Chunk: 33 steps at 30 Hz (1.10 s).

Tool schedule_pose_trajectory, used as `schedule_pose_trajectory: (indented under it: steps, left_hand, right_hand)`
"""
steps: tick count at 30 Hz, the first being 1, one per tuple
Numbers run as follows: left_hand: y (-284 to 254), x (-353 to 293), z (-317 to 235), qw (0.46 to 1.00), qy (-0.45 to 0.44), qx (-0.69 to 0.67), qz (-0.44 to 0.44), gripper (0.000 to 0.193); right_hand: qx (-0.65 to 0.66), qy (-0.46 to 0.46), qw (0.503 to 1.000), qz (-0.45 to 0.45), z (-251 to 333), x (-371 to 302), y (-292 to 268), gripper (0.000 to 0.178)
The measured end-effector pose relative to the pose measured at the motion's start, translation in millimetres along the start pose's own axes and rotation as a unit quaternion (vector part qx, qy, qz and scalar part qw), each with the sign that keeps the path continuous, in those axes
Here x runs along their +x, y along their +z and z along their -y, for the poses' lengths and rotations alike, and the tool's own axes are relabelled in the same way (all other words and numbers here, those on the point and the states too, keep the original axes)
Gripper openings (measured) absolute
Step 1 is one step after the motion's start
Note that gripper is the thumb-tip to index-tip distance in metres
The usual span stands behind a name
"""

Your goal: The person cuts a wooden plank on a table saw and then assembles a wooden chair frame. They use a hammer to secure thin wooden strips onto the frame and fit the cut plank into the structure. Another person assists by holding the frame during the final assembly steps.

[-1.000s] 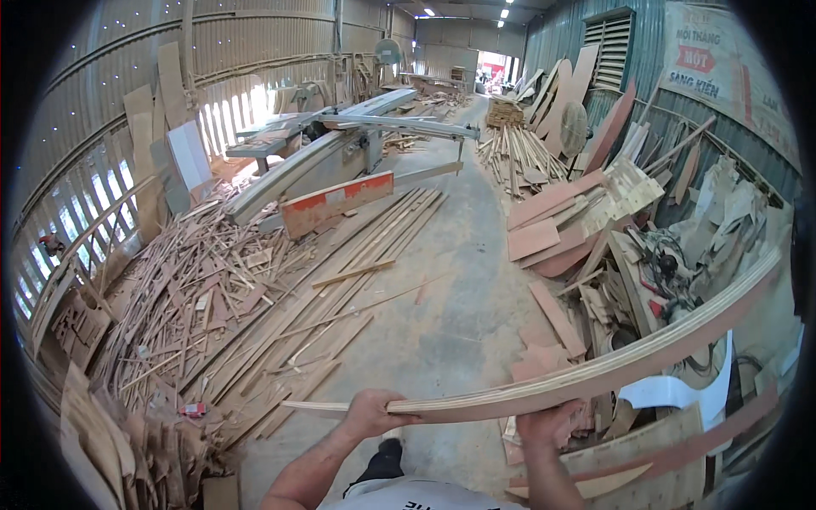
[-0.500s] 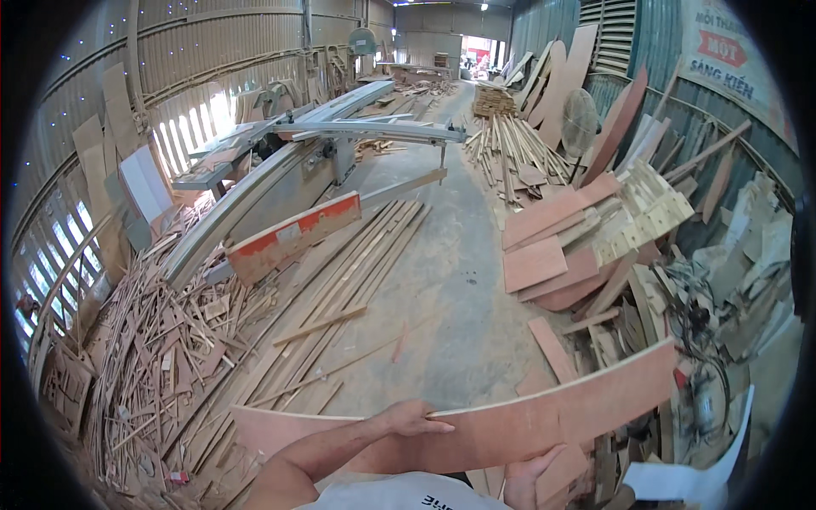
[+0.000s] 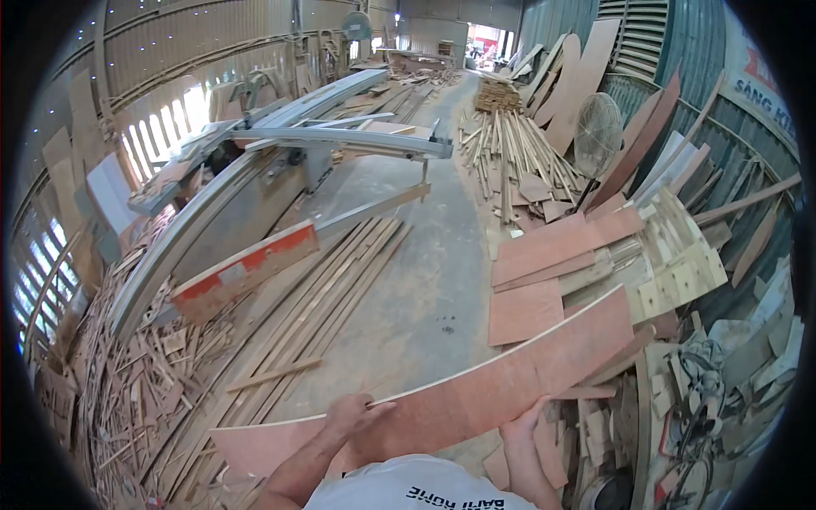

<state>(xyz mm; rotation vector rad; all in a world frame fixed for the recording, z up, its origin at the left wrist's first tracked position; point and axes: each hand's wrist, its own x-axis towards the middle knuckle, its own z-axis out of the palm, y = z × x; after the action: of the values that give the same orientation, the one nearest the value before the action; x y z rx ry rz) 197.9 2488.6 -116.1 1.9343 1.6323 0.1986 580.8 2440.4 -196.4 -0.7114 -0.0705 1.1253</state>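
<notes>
A long reddish plywood board (image 3: 476,384) stretches across in front of me, its pale edge facing up and its right end raised higher than its left. My left hand (image 3: 357,416) is closed over the top edge, left of the middle, with the thumb on the near face. Farther right, my right hand (image 3: 523,419) grips the board from below at its lower edge; part of its fingers is hidden. The board's right end overlaps the view of reddish plywood pieces (image 3: 525,311) stacked at the right.
A panel saw with a sliding table (image 3: 340,140) stands ahead left. An orange-marked board (image 3: 246,270) and long wood strips (image 3: 331,289) lie before it. Offcuts (image 3: 144,408) heap at left. At right are a slatted pallet-like piece (image 3: 680,263), a fan (image 3: 598,134) and scrap.
The board has shifted up and a little left with both hands, its right end rising toward the stacked plywood. My right hand and forearm show more fully. My view has turned slightly right.
</notes>
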Motion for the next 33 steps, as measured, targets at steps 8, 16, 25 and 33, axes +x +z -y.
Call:
schedule_pose_trajectory:
  steps: [8,16,25,33]
  left_hand:
    - [-83.3,298.6,-111.8,0.975,0.218,0.006,-0.044,0.072]
    - [-116.4,590.8,-298.5,0.896,0.406,0.177,-0.018,0.038]
    - [-196.3,886.2,-475.5,0.815,0.509,0.267,-0.075,0.034]
    - [-281.0,1143.3,-518.7,0.847,0.441,0.292,-0.050,0.034]
  right_hand:
    - [0.101,0.034,0.991,-0.083,35.0,257.6,38.8,0.087]
    - [-0.026,0.035,0.991,-0.125,-6.7,481.1,158.0,0.083]
    - [-0.036,0.071,0.995,-0.054,26.3,787.6,303.6,0.078]
    - [-0.040,0.071,0.996,-0.025,38.6,1005.5,387.5,0.075]
